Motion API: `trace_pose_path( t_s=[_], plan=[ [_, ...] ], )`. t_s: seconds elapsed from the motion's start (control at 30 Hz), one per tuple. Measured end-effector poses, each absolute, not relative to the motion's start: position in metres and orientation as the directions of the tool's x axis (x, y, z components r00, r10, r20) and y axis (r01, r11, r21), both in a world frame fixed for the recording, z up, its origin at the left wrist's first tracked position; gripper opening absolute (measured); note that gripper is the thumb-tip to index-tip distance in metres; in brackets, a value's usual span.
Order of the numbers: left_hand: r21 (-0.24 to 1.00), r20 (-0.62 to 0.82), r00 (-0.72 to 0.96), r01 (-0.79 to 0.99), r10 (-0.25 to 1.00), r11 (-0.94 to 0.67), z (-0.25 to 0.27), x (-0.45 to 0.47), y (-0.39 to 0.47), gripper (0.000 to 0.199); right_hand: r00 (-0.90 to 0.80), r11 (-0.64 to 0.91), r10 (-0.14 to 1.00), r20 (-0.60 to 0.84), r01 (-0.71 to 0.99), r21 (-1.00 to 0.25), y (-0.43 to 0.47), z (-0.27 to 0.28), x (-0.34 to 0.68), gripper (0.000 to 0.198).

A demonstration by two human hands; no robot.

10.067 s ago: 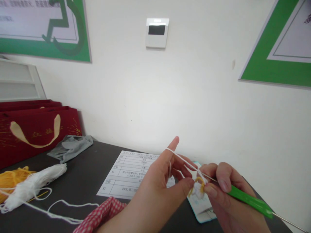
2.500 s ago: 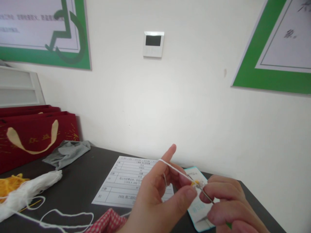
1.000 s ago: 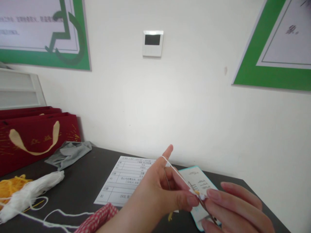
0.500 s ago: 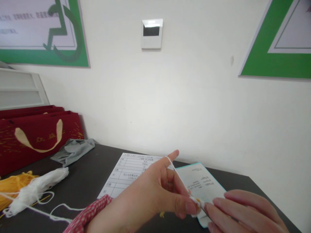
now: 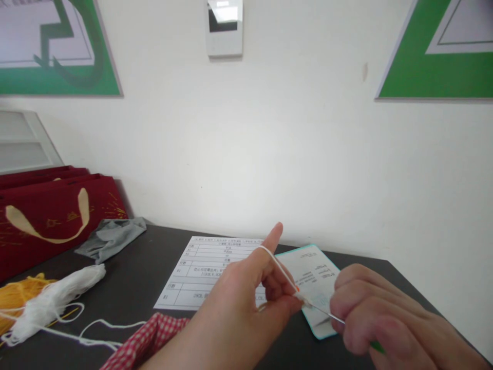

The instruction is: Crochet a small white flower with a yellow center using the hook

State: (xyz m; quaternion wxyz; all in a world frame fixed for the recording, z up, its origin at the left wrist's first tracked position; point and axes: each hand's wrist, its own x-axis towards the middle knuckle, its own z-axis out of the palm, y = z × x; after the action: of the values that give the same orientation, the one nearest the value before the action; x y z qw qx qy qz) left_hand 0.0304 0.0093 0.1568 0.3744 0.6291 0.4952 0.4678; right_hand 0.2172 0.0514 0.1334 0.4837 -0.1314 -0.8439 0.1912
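My left hand has its index finger raised, with white yarn looped over it. Its thumb and other fingers pinch a small piece of white crochet work, mostly hidden by the fingertips; a speck of orange shows beside it. Closed round a crochet hook is my right hand. The hook's metal shaft points left to the crochet work, and a bit of its green handle shows below the fingers. The hook's tip is too small to make out at the work.
On the dark table lie a printed chart and a teal-edged card. White yarn and yellow yarn rest at the left, near a grey cloth and red gift bags. A wall rises behind.
My right hand has turned and drawn back to the right, so more of the hook's shaft and its green handle show. The view has tilted slightly down and shifted right.
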Motion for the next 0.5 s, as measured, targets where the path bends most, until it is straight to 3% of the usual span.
trace_pose_path(
  t_s=[0.1, 0.2, 0.3, 0.43, 0.5],
  plan=[
    [0.952, 0.182, 0.080, 0.236, 0.980, -0.196, 0.151, 0.031, 0.012, 0.014, -0.353, 0.644, 0.703, 0.617, -0.051, -0.763, 0.052, 0.129, 0.210, 0.051],
    [0.984, 0.110, 0.122, 0.126, 0.986, -0.125, 0.145, 0.029, 0.015, 0.010, -0.326, 0.429, 0.829, 0.454, -0.149, -0.891, 0.056, 0.125, 0.208, 0.053],
    [0.998, 0.026, 0.224, -0.055, 0.974, -0.014, 0.140, 0.024, 0.020, 0.028, -0.365, 0.360, 0.842, 0.396, -0.167, -0.918, 0.057, 0.125, 0.211, 0.052],
    [0.908, -0.061, 0.385, -0.362, 0.921, 0.212, 0.137, 0.019, 0.029, 0.058, -0.429, 0.520, 0.742, 0.515, -0.117, -0.846, 0.051, 0.126, 0.216, 0.051],
    [0.855, -0.084, 0.449, -0.425, 0.890, 0.296, 0.134, 0.019, 0.033, 0.063, -0.438, 0.537, 0.719, 0.539, -0.142, -0.832, 0.048, 0.127, 0.216, 0.052]
  ],
)
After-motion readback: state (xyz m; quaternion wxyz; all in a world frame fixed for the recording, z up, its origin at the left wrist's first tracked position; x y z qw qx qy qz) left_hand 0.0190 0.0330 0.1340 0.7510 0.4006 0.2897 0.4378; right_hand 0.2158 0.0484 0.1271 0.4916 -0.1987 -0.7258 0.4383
